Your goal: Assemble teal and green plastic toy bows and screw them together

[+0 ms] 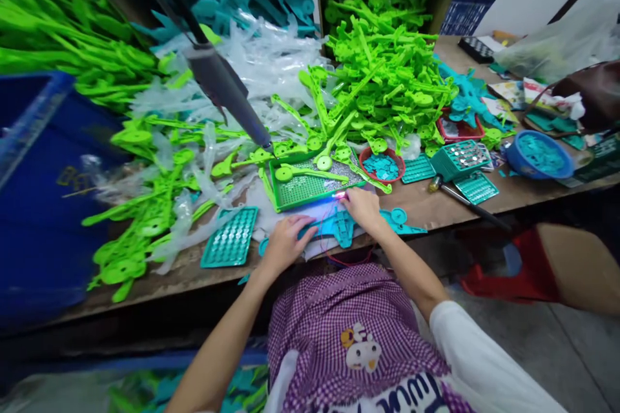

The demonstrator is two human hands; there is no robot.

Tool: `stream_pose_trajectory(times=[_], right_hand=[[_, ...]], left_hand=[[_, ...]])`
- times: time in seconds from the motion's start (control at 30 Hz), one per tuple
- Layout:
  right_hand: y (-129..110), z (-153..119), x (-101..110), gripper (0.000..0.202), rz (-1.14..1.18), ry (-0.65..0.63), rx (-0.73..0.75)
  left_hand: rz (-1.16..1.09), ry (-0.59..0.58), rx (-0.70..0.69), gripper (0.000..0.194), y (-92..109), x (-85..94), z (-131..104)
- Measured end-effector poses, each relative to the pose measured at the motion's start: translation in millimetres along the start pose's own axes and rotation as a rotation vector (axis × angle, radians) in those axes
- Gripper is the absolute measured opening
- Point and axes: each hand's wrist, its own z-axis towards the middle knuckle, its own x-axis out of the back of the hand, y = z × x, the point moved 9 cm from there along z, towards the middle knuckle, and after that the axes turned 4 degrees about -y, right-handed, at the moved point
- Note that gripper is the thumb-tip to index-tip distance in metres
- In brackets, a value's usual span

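A teal plastic part (343, 227) lies across the front of the bench, with thin red wires beside it. My left hand (285, 242) rests at the part's left portion, thumb and fingers apart. Above the part's middle, my right hand (362, 206) pinches a small item glowing red and blue at the fingertips; its exact shape is too small to tell. Just beyond both hands sits a green perforated tray (300, 190) with a lime green part (314, 174) lying across it. The tip of a hanging electric screwdriver (227, 87) points down at the tray's back left edge.
Lime green parts (378, 77) are heaped at the back. A blue bin (39, 193) stands left, near a teal tray (229, 237). To the right are a red bowl (382, 165), a blue bowl (540, 155) and a black-handled tool (467, 201).
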Motion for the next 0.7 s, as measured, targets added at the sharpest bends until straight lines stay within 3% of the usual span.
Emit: stream_pose_trajectory(times=[0.07,0.2,0.33,0.47,0.53,0.6,0.7], right_hand=[[0.1,3.5,-1.5,0.021,0.042,0.008,0.061],[9.6,-16.3,18.8,0.020,0.429,0.245,0.222],[5.8,-46.3,21.8,0.025,0.764,0.275,0.344],[1.9,-61.1,4.7,0.024,0.952,0.203,0.230],[6.6,-66.1,-8.1,0.026,1.056,0.140,0.134],[14.0,-74.4,-16.6,0.028,1.126,0.101,0.078],[23.1,-94.8,-14.3,0.023,1.059,0.164,0.114]], left_hand=[[0.041,-0.001,0.026,0.033,-1.2,-0.2,1.2],[0.105,0.004,0.115,0.030,2.4,8.2,7.9],[-0.195,0.081,0.123,0.035,29.3,24.4,17.8],[-0.699,0.054,0.226,0.029,50.3,9.3,22.0],[-0.818,0.069,0.314,0.026,52.6,-1.6,16.4],[-0.803,0.143,0.344,0.025,52.4,-2.0,6.2],[-0.650,0.270,0.335,0.028,49.6,8.9,-13.5]])
